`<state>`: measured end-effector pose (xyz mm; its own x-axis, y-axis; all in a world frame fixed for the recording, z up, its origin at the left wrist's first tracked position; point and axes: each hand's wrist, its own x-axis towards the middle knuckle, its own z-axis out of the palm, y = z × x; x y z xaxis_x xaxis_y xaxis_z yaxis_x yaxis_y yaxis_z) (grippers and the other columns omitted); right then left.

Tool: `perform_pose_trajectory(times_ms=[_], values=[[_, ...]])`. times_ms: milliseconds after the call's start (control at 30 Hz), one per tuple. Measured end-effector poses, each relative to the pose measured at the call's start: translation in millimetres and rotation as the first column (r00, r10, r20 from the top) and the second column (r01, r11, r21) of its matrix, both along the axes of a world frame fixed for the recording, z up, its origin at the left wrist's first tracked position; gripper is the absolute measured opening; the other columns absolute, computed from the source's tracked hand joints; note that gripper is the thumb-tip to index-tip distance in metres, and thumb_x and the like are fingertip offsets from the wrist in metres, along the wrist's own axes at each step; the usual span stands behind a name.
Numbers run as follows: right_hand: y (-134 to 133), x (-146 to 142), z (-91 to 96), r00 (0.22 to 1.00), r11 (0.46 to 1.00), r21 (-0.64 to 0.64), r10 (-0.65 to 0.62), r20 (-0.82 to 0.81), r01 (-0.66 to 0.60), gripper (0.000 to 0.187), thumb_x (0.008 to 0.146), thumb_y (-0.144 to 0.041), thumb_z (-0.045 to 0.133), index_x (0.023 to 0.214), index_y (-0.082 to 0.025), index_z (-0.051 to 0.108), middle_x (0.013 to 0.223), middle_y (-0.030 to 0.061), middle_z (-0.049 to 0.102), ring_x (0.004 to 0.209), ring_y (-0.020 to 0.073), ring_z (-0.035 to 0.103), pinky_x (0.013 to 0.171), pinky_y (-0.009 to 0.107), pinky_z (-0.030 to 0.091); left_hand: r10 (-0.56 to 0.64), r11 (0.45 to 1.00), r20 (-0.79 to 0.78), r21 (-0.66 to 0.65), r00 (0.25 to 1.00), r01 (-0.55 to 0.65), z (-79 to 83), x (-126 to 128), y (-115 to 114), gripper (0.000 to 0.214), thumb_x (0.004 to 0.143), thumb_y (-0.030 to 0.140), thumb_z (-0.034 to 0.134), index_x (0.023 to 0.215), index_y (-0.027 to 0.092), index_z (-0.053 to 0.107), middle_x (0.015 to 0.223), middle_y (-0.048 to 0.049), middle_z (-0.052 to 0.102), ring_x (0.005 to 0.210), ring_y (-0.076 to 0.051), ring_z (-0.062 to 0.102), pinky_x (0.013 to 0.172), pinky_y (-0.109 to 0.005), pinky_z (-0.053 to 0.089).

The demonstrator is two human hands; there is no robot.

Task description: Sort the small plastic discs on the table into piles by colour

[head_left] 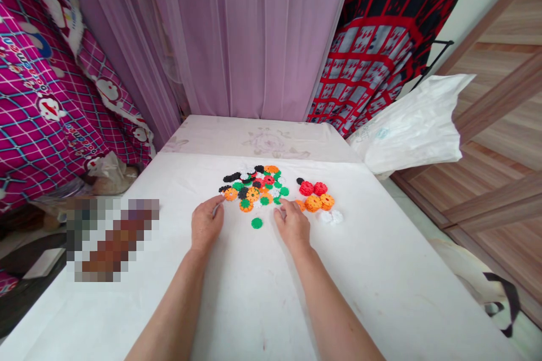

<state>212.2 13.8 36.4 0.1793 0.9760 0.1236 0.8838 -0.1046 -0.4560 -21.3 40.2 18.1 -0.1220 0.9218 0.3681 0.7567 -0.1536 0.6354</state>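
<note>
A mixed heap of small plastic flower-shaped discs (253, 194) in green, orange, black, white and red lies on the white tabletop. My left hand (206, 222) is at the heap's left edge, fingers stretched forward and thumb apart, its fingertips close to an orange disc (231, 194). At the right edge, my right hand (294, 225) has its fingers loosely bent and apart beside a green disc (276, 201). I see nothing held in either hand. A single green disc (257, 223) sits between the hands, nearer to me.
Right of my right hand are grouped red discs (313, 188), orange discs (314, 203) and white discs (331, 217), with a black disc (300, 181) behind. A white plastic bag (410, 124) hangs by the table's right edge. Purple curtains (254, 34) stand behind. A blurred patch covers the left side.
</note>
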Motion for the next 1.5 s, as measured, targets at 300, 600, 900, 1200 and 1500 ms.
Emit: perform_pose_trajectory(times_ms=[300, 600, 900, 1200, 1500], values=[[20.5, -3.8, 17.0, 0.984, 0.973, -0.187, -0.107, 0.143, 0.133, 0.033, 0.091, -0.040, 0.051, 0.116, -0.023, 0.063, 0.108, 0.0065, 0.066, 0.094, 0.0192, 0.064, 0.069, 0.026, 0.044, -0.012, 1.000, -0.023, 0.014, 1.000, 0.012, 0.2, -0.5, -0.7, 0.036, 0.083, 0.029, 0.042, 0.104, 0.022, 0.071, 0.105, -0.0054, 0.075, 0.098, -0.024, 0.069, 0.093, -0.040, 0.051], [15.0, 3.3, 3.5, 0.992, 0.991, -0.096, -0.084, 0.096, 0.094, 0.019, 0.088, -0.036, 0.056, 0.095, -0.022, 0.067, 0.092, 0.0026, 0.069, 0.085, 0.0156, 0.063, 0.066, 0.024, 0.040, -0.012, 1.000, -0.021, 0.016, 1.000, 0.013, -0.4, -0.1, -0.7, 0.035, 0.084, 0.028, 0.043, 0.103, 0.023, 0.071, 0.105, -0.0037, 0.075, 0.098, -0.022, 0.069, 0.093, -0.038, 0.051], [-20.0, -14.3, -18.5, 0.954, 0.957, 0.169, 0.261, -0.145, -0.236, 0.012, 0.081, -0.031, 0.061, 0.089, -0.024, 0.066, 0.079, -0.0030, 0.064, 0.071, 0.0112, 0.059, 0.069, 0.021, 0.041, -0.009, 1.000, -0.010, 0.015, 1.000, 0.009, -1.0, 0.8, -1.2, 0.034, 0.084, 0.027, 0.044, 0.104, 0.024, 0.072, 0.107, -0.0035, 0.074, 0.100, -0.023, 0.068, 0.094, -0.039, 0.050], [-20.1, -20.3, -10.0, 0.964, 0.961, 0.115, 0.259, -0.060, -0.252, 0.010, 0.080, -0.028, 0.063, 0.089, -0.025, 0.066, 0.080, -0.0032, 0.065, 0.073, 0.0108, 0.059, 0.066, 0.020, 0.039, -0.013, 1.000, -0.027, 0.012, 1.000, 0.014, 2.2, 1.5, -2.1, 0.034, 0.084, 0.026, 0.044, 0.103, 0.023, 0.072, 0.106, -0.0042, 0.075, 0.099, -0.023, 0.068, 0.094, -0.040, 0.050], [-24.0, -21.4, -3.4, 0.964, 0.963, 0.061, 0.263, -0.020, -0.262, 0.019, 0.078, -0.031, 0.065, 0.097, -0.026, 0.066, 0.085, -0.0027, 0.066, 0.077, 0.0125, 0.061, 0.067, 0.022, 0.040, -0.014, 1.000, -0.017, 0.008, 1.000, 0.014, 1.2, 1.6, -1.8, 0.034, 0.083, 0.025, 0.044, 0.103, 0.024, 0.072, 0.106, -0.0038, 0.075, 0.100, -0.023, 0.068, 0.094, -0.039, 0.050]])
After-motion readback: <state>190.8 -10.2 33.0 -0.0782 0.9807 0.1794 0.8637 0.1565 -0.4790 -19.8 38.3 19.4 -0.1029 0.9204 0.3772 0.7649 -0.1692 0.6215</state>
